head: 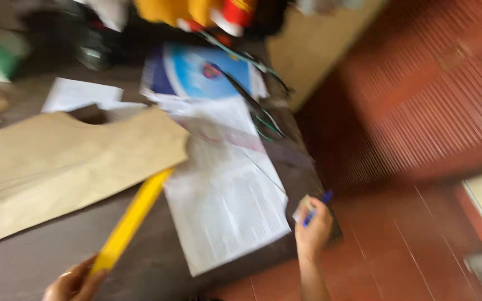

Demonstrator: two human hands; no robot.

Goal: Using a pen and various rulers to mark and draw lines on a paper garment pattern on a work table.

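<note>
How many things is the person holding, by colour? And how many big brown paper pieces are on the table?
Yellow ruler, in the left hand: 1
Blue pen, in the right hand: 1
Small pale piece, also in the right hand, too blurred to name: 1
Brown paper piece: 1
Total: 4

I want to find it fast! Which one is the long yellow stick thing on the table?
Start at the dark table and find the big brown paper piece on its left side. The yellow ruler runs from that paper's lower right edge down to the left hand, which grips its near end. It is the only bright yellow, long, straight strip there.
</note>
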